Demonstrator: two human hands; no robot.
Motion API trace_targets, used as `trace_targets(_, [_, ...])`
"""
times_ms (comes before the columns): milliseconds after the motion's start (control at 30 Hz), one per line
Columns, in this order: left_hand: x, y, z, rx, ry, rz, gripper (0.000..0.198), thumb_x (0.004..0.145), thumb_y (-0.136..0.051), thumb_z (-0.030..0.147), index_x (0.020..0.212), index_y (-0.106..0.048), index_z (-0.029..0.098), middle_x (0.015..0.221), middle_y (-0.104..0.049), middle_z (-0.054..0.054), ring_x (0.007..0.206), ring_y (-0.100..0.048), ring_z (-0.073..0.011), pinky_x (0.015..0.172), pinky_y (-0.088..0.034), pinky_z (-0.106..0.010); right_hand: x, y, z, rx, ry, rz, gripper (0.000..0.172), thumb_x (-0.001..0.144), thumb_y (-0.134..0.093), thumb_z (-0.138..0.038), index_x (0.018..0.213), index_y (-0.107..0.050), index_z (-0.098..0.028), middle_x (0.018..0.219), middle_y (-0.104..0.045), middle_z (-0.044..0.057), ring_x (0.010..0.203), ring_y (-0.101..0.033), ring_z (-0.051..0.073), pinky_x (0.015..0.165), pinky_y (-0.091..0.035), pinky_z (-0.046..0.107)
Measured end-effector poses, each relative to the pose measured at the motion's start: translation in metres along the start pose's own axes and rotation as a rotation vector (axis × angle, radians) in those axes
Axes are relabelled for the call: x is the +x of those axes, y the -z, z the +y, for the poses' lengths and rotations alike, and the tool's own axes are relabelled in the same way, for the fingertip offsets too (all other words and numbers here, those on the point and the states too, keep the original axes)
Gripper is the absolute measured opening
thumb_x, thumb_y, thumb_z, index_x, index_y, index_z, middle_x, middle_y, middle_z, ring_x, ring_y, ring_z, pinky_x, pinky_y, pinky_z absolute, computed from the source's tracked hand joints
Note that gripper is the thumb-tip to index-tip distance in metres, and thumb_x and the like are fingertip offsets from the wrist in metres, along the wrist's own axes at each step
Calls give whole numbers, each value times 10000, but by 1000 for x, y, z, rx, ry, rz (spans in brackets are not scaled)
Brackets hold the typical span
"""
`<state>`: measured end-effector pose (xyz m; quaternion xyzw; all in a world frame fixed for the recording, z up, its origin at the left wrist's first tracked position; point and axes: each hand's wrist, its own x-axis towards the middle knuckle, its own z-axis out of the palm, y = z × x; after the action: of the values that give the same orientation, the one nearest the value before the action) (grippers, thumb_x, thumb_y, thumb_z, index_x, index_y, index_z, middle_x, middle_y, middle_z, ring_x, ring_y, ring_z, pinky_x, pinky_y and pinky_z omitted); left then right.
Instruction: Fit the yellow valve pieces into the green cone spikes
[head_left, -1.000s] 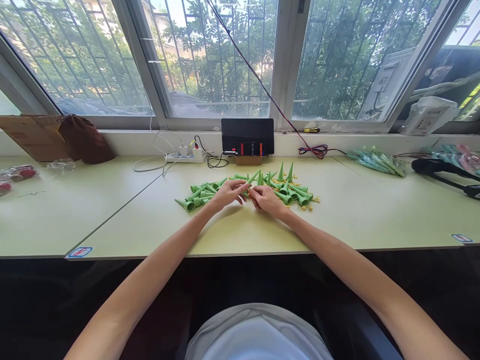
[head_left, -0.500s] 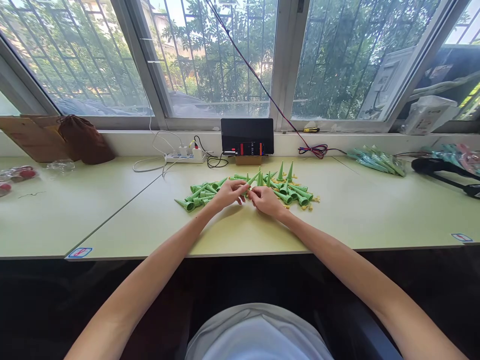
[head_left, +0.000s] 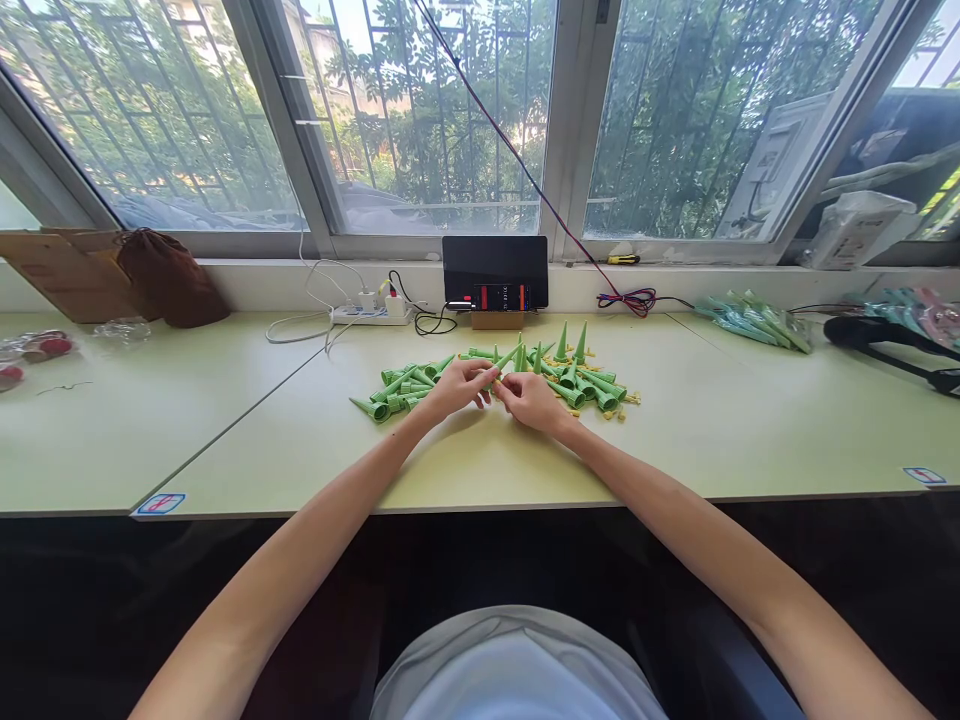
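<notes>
- Head view: the left hand [head_left: 459, 386] and right hand [head_left: 531, 400] meet at the middle of the desk [head_left: 735, 430], fingertips almost touching.
- The left hand's fingers are closed around a green cone [head_left: 504, 359], whose point slants up toward 1 o'clock.
- The right hand's fingers are pinched together just beside the cone's wide end; what they hold is too small to tell.
- A heap of green cones [head_left: 401, 388] lies flat at 9 o'clock of the hands; a second heap [head_left: 589, 385] lies at 2 o'clock, with 2 cones standing upright [head_left: 580, 343].
- Small yellow pieces [head_left: 628, 400] are scattered along the second heap's edge.
- At 12 o'clock, against the window sill, a phone [head_left: 495, 272] stands propped, with a power strip [head_left: 371, 312] at its left.
- A brown pouch [head_left: 171, 280] rests far toward 10 o'clock.
</notes>
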<state>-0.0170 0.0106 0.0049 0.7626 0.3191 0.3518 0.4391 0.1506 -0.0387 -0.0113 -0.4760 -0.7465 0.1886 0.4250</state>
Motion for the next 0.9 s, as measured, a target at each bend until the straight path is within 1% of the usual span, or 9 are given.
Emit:
trace_targets(533, [1, 1, -4, 33, 11, -22, 463, 829, -631, 602, 838, -630, 140, 708, -649, -38, 576, -634, -124, 485, -538, -213, 1, -3, 6, -38, 30, 12, 335, 902, -510, -320, 598, -486, -184, 531, -507, -16, 515, -402, 110, 519, -263, 257])
trace_targets(900, [2, 2, -5, 27, 26, -41, 472, 828, -629, 608, 838, -633, 136, 708, -643, -34, 567, -626, -115, 481, -533, -203, 1, -3, 8, -76, 79, 15, 340, 905, -497, -317, 592, -478, -185, 530, -455, -26, 515, -369, 109, 531, -257, 263])
